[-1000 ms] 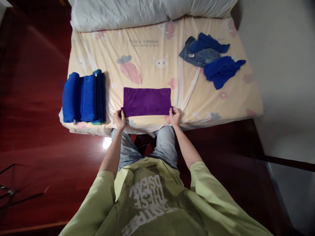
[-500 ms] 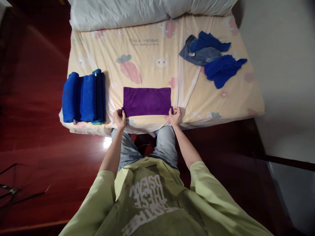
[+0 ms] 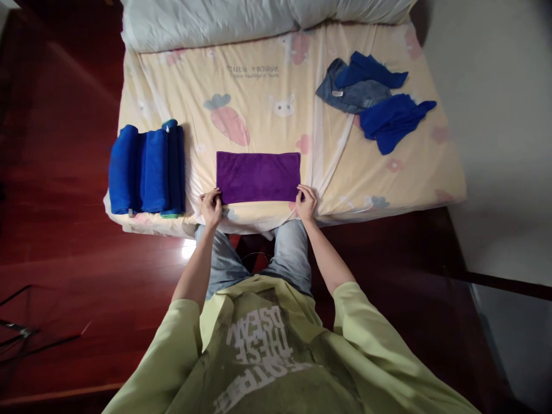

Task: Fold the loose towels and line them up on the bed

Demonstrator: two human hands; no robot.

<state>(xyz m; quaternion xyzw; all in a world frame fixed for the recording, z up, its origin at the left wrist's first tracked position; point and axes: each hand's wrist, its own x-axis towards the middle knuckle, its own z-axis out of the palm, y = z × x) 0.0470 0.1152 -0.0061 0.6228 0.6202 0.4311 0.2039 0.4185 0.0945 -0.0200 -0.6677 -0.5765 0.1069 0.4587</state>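
A purple towel [image 3: 257, 176], folded into a flat rectangle, lies near the front edge of the bed [image 3: 267, 98]. My left hand [image 3: 211, 207] pinches its near left corner. My right hand [image 3: 306, 203] pinches its near right corner. Both hands rest at the towel's front edge with fingers closed on the cloth.
A stack of folded blue towels [image 3: 146, 170] sits at the bed's left front corner. A loose heap of blue and grey cloths [image 3: 374, 103] lies at the back right. White pillows [image 3: 259, 20] line the far edge. Dark red wooden floor [image 3: 64, 259] surrounds the bed; a pale wall [image 3: 495, 115] is on the right.
Hands and towel have barely shifted; both hands keep hold of the near corners. The view has tilted slightly.
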